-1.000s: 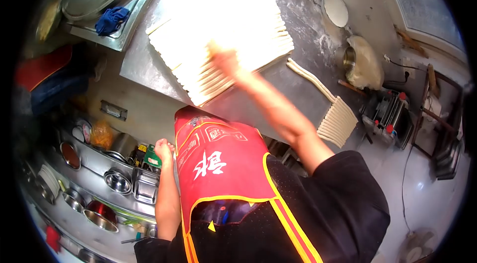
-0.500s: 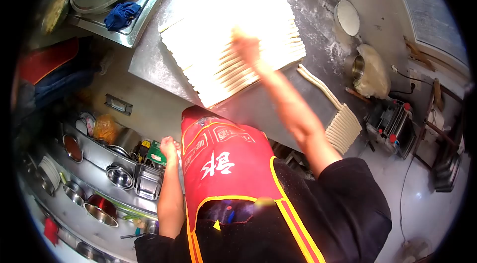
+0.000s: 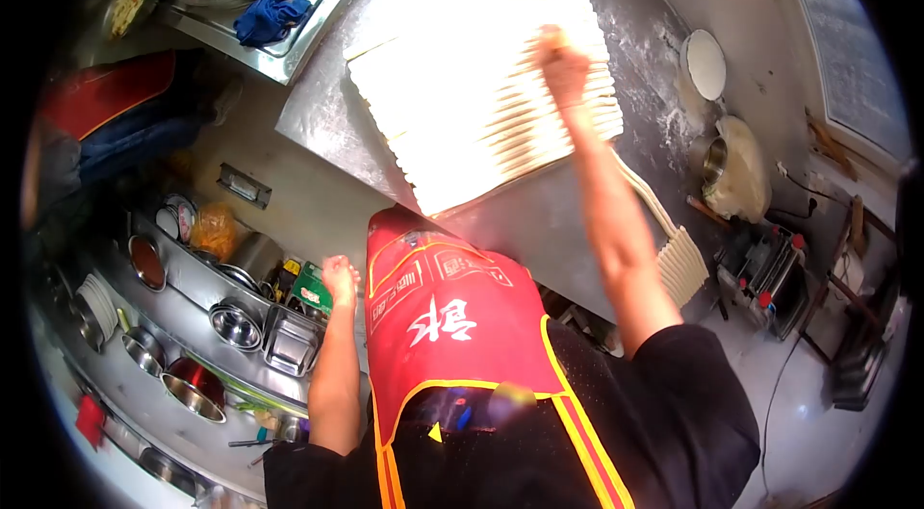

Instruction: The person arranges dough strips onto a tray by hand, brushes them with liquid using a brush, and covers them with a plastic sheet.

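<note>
The metal surface [image 3: 525,225] spreads out under everything here, and on it sits the dough block [image 3: 462,114], a broad sheet of pale ropes laid side by side. Along the block's near and right edges the ropes show as separate ridges, so the forming there looks done; its far part is washed out by glare, and whether it is equally divided cannot be told. Beyond the block's near right corner, apart from it, lies a much smaller row [image 3: 681,268] of ropes, partly hidden by the upper arm. By a rough judgement, most of the dough is in the block and only a small share in that row. Between block and row stretches a long strand [image 3: 647,191], perhaps a doubled one, lined up with neither. The right hand [image 3: 565,66] is over the right part of the block, blurred; whether its grip holds a rope cannot be told. The left hand [image 3: 340,280], well clear of the block on its near left, has its grip curled into a loose fist, with nothing visible in it.
</note>
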The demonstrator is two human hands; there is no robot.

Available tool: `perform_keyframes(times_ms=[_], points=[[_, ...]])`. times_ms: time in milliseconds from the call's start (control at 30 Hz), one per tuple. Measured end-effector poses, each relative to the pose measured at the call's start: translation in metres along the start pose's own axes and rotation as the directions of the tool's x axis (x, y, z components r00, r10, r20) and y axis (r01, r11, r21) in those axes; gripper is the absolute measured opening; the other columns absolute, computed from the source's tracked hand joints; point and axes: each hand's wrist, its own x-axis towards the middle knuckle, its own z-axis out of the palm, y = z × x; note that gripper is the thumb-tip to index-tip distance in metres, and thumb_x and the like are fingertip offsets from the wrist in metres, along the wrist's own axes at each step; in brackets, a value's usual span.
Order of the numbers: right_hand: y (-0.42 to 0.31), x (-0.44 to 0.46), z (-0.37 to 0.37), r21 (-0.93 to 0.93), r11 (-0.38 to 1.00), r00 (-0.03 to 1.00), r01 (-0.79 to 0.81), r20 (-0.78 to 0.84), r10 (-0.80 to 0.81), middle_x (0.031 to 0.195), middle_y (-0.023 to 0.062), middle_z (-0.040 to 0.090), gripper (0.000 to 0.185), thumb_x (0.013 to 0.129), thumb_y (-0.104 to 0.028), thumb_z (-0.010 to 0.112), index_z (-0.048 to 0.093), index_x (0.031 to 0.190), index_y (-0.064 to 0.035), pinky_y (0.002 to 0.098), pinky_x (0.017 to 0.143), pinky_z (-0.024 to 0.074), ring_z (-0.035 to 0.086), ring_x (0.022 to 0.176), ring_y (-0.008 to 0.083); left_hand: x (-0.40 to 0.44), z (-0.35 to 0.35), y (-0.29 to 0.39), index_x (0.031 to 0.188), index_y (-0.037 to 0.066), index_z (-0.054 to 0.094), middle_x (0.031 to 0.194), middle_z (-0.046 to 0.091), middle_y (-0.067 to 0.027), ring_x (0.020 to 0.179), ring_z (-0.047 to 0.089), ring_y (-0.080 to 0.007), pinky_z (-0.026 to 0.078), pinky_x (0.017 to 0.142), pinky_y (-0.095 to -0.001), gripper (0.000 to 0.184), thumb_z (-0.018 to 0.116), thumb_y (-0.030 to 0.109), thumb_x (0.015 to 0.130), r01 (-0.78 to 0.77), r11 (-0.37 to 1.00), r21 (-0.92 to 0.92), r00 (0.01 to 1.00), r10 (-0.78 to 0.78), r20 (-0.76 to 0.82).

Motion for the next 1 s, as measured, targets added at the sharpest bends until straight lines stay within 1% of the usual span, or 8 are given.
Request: perform_keyframes(times_ms=[100,267,367,467,567,667,833,1000], points=[[-0.156,-0.058,0.056,0.49,0.865,0.976,0.108,0.113,-0.186,0.066,0.014,0.054,0.017,0.069,0.001,0.06,0.052,0.082,-0.0079,0.042,0.057,0.0494,0.058,0.06,0.0358,-0.007,0.0,0.005,0.101,0.002,0.058,0.066,0.053,-0.0051,0.047,0.053,-0.0138,0.045,0.039,-0.0268,0.011,0.058,0.007,0.092,0.043,0.994,0.098,0.999,-0.042,-0.01],[-0.155,-0.034,0.046,0.779,0.466,0.89,-0.419,0.455,0.039,0.082,0.0031,0.071,0.013,0.092,-0.013,0.066,0.071,0.102,-0.0058,0.027,0.065,0.0515,0.06,0.072,0.0076,0.008,0.014,0.029,0.101,0.001,0.059,0.067,0.054,-0.0053,0.048,0.054,-0.0139,0.046,0.04,-0.0265,0.011,0.058,0.007,0.092,-0.038,0.998,0.044,0.999,0.037,0.014],[-0.045,-0.003,0.029,0.646,0.57,0.862,-0.507,0.372,0.345,0.078,-0.0017,0.069,0.016,0.094,-0.013,0.064,0.072,0.102,-0.002,0.0188,0.057,0.0469,0.057,0.063,0.0046,0.007,0.013,0.025,0.097,0.002,0.059,0.067,0.055,-0.0044,0.047,0.054,-0.0135,0.048,0.04,-0.027,0.008,0.059,0.01,0.094,-0.046,0.999,0.02,0.999,0.046,0.006],[-0.054,0.028,-0.02,0.391,0.885,0.965,-0.251,0.031,0.261,0.078,0.0007,0.071,0.013,0.093,-0.009,0.063,0.073,0.097,-0.0021,0.0191,0.057,0.0487,0.06,0.064,0.0059,0.013,0.003,0.006,0.1,0.001,0.057,0.067,0.053,-0.0049,0.046,0.052,-0.0139,0.045,0.038,-0.0271,0.01,0.058,0.007,0.092,-0.007,1.0,-0.011,1.0,0.007,0.003],[-0.127,0.0,0.002,0.763,0.384,0.849,-0.52,0.414,0.329,0.079,-0.0023,0.068,0.015,0.093,-0.012,0.065,0.073,0.1,-0.0023,0.0191,0.06,0.0465,0.056,0.067,0.0027,0.016,-0.002,-0.003,0.101,0.001,0.056,0.066,0.052,-0.0054,0.045,0.051,-0.0143,0.044,0.036,-0.0278,0.01,0.056,0.005,0.092,0.06,0.998,0.016,0.998,-0.06,0.016],[-0.181,-0.014,0.033,0.69,0.27,0.723,-0.672,0.69,0.034,0.077,0.0023,0.069,0.011,0.091,-0.011,0.066,0.071,0.097,-0.0032,0.0229,0.057,0.0471,0.058,0.066,0.0049,0.017,-0.002,0.006,0.099,0.001,0.056,0.063,0.052,-0.0056,0.043,0.05,-0.0143,0.043,0.035,-0.0283,0.008,0.056,0.005,0.093,0.106,0.994,0.038,0.994,-0.106,-0.017],[-0.053,0.011,0.03,0.662,0.293,0.71,-0.689,0.537,0.456,0.062,-0.0032,0.059,0.015,0.088,-0.019,0.072,0.073,0.095,-0.0053,0.0206,0.044,0.0405,0.049,0.048,0.0035,0.018,0.008,0.026,0.099,0.002,0.056,0.064,0.052,-0.005,0.045,0.05,-0.0133,0.044,0.037,-0.0274,0.007,0.056,0.007,0.093,-0.005,1.0,0.03,1.0,0.004,0.025],[0.058,0.073,-0.055,0.189,0.896,0.912,-0.401,-0.002,0.409,0.067,0.0047,0.069,0.01,0.087,-0.013,0.067,0.073,0.089,-0.0056,0.0252,0.049,0.0485,0.06,0.054,0.0089,0.028,-0.01,-0.019,0.099,0.004,0.054,0.064,0.051,-0.0045,0.044,0.049,-0.014,0.042,0.036,-0.0278,0.007,0.056,0.004,0.092,0.115,0.993,-0.029,0.993,-0.116,-0.035]])
